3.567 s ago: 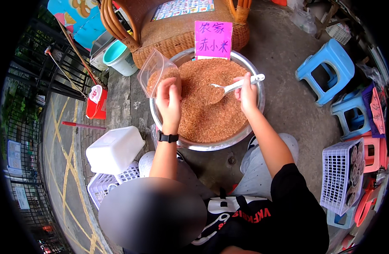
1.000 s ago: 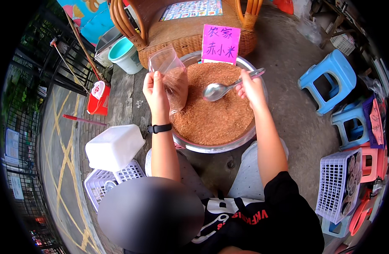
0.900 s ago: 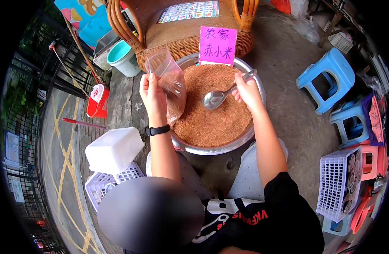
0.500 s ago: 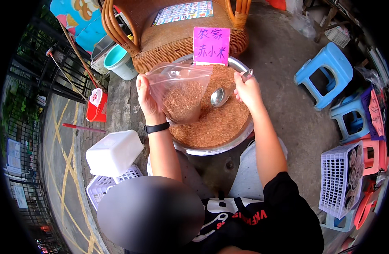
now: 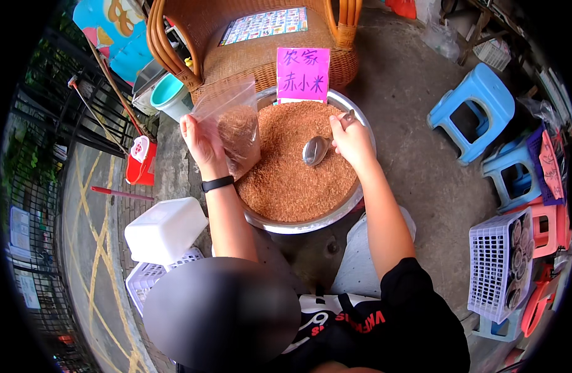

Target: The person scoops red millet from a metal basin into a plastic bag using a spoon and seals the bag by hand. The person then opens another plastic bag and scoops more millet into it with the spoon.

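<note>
A wide metal basin (image 5: 311,221) full of reddish-brown grain (image 5: 292,174) stands in front of me. My left hand (image 5: 199,140) holds up a clear plastic bag (image 5: 233,127) with some of that grain in it, over the basin's left rim. My right hand (image 5: 353,142) grips a metal scoop (image 5: 315,149), its bowl resting down on the grain near the middle right. A pink paper sign (image 5: 303,74) stands at the basin's far edge. A black band sits on my left wrist.
A wicker chair (image 5: 249,37) stands behind the basin, a teal bucket (image 5: 169,93) to its left. White plastic tub (image 5: 165,230) and white basket lie at lower left. Blue stools (image 5: 475,109), a white crate (image 5: 500,264) and red stools crowd the right.
The bag, spread wide over the grain half a second ago, now hangs upright at the left rim. The scoop has come down from beside the bag onto the grain.
</note>
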`<state>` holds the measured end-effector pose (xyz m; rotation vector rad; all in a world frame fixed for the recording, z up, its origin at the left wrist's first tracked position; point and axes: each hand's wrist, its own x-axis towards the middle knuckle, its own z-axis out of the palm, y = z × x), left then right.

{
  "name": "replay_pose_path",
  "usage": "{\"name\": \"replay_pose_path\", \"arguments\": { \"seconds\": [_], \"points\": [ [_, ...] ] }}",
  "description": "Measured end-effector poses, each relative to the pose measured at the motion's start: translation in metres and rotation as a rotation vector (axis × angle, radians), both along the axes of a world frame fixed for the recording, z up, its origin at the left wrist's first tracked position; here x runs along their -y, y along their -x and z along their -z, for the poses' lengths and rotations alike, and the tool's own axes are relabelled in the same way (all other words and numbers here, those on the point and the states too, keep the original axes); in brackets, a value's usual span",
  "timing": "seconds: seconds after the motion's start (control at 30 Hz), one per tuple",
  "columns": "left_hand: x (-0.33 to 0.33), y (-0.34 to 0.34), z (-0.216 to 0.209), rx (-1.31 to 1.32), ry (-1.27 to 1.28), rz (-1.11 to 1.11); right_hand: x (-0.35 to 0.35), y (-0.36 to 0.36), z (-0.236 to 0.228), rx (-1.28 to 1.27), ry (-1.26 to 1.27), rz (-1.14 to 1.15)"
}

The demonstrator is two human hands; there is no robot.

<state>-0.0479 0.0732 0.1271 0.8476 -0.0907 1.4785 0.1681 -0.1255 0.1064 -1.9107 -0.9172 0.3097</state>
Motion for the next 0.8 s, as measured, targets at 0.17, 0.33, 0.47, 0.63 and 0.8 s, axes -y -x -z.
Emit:
{"name": "replay_pose_path", "arguments": {
  "seconds": [0.17, 0.33, 0.47, 0.63, 0.8],
  "points": [
    [0.006, 0.000, -0.006, -0.213, 0.037, -0.123, 0.008, 0.009, -0.022, -0.260, 0.054, -0.066],
    [0.028, 0.004, -0.019, -0.598, -0.013, -0.373, 0.016, -0.003, -0.028, -0.382, 0.046, -0.031],
    [0.030, 0.014, -0.016, -0.775, -0.152, -0.642, 0.015, -0.012, -0.024, -0.460, 0.042, 0.005],
    [0.027, 0.016, -0.014, -0.783, -0.168, -0.746, 0.017, -0.016, -0.012, -0.379, 0.223, -0.045],
    [0.052, 0.006, -0.024, -0.782, -0.174, -0.658, 0.012, -0.025, 0.008, -0.112, 0.590, -0.037]
  ]
}}
